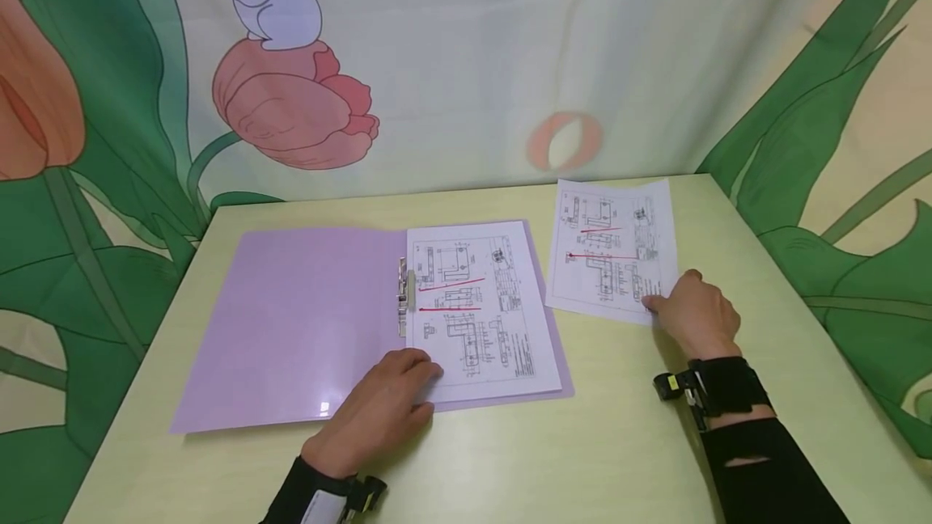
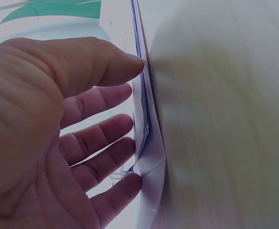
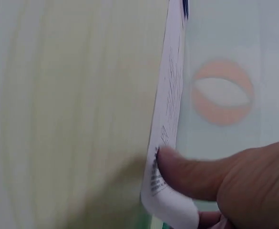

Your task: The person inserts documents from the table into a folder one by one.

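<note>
A purple folder (image 1: 313, 322) lies open on the table, with printed sheets (image 1: 480, 306) on its right side beside a metal binder clip (image 1: 406, 293). My left hand (image 1: 382, 407) rests on the lower left corner of those sheets. In the left wrist view its fingers (image 2: 96, 148) are spread and nearly straight along the folder's edge. At the right, my right hand (image 1: 695, 318) pinches the lower right corner of a loose drawing sheet (image 1: 612, 249). The right wrist view shows the thumb (image 3: 201, 176) on the printed face, the paper (image 3: 170, 105) bending there.
The pale wooden table (image 1: 546, 459) extends around the folder and sheet. Behind its far edge hangs a curtain (image 1: 451, 63) printed with flowers and leaves. The loose sheet's left edge lies close to the folder's right edge.
</note>
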Demonstrator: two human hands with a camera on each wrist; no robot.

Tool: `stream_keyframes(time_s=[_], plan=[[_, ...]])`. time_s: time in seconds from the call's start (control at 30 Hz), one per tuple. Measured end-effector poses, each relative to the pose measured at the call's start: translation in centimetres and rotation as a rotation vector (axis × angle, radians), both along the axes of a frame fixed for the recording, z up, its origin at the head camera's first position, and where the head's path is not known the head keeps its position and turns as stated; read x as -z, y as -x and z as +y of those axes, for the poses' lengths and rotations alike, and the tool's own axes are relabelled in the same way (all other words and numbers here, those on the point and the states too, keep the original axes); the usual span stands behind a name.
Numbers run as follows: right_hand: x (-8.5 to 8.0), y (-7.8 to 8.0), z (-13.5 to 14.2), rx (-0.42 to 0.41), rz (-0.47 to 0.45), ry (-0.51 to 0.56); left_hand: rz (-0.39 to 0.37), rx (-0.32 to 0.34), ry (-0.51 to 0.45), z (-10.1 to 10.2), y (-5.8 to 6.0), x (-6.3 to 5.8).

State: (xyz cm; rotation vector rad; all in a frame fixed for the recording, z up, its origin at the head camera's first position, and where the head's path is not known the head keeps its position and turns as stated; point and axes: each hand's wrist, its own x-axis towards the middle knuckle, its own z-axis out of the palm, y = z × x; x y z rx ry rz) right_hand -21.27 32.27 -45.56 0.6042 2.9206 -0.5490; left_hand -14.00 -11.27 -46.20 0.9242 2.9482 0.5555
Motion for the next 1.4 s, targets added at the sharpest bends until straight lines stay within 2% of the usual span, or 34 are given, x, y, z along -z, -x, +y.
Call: stream_keyframes(time_s=[0.2,0.4,0.63,0.73,0.9,1.03,1.17,1.4], plan=[[-0.4,-0.5,0.7,-0.014,0.044,0.012,0.001,0.003,-0.004,0.1,0.0,-0.1],[-0.5,-0.8,1.3,0.018,0.075,0.060,-0.015,-0.012,0.004,0.3,0.1,-0.1],[-1.2,-1.2,1.8,0.099,0.252,0.239,-0.015,-0.021,0.014,0.2,0.0,0.0],[-1.5,-1.4,1.7,0.142,0.295,0.335,-0.014,-0.018,0.015,0.1,0.0,0.0],[-2.1,-1.8,0.8,0.214,0.279,0.506,-0.030,-0.013,0.007,0.1,0.1,-0.1],[-2.3,-2.2,-0.4,0.227,0.262,0.618,-0.040,-0.015,0.007,0.1,0.0,-0.1],[-2.2,-2.5,-1.8,0.205,0.242,0.674,-0.045,-0.018,0.007,0.0,0.0,-0.1],[-1.6,-3.1,-4.1,0.118,0.215,0.693,-0.055,-0.018,0.001,0.0,-0.1,-0.2]])
